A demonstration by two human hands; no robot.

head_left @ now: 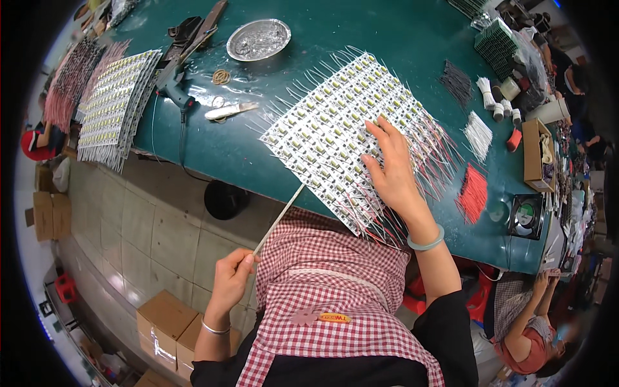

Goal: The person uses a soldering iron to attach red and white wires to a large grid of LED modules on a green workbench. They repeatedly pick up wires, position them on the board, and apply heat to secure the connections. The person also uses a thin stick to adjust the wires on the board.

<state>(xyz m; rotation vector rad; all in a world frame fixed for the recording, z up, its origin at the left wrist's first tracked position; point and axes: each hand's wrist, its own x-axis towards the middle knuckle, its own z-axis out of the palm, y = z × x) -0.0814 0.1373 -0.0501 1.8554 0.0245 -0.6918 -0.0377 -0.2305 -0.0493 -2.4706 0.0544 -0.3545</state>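
A thin strip (278, 220) is pinched by the left hand (232, 274) at seven o'clock of the panel (329, 116), which is best steadied by the spread right hand (394, 174).

1. The place looks like an electronics assembly workshop.
2. A long green workbench (400, 29) carries a panel of small circuit boards (332, 119), a stack of similar panels (116, 106) and a corded hand tool (173, 90).
3. Cut wires lie sorted by colour: red bundle (472, 193), white bundle (478, 135), black bundle (456, 84).
4. A co-worker (525, 345) sits nearby; cardboard boxes (166, 316) stand on the tiled floor (138, 222).
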